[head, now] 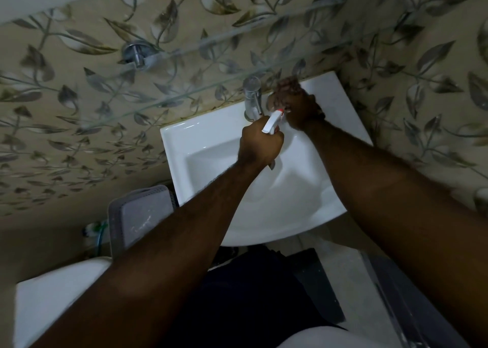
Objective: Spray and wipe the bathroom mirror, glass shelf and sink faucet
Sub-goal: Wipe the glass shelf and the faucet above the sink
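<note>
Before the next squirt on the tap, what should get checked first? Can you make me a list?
1. White spray bottle with the red nozzle tip gripped by the left hand: ok.
2. Nozzle aimed toward the shiny chrome faucet: ok, it points up toward it.
3. Right hand out of the spray path: not ok, it sits right beside the faucet, close to the nozzle.
4. Wiping cloth ready in the right hand: cannot tell, the picture is blurred there.
5. White ceramic sink free of things that could get sprayed: ok.
6. Clear glass shelf above already wiped: cannot tell.
</note>
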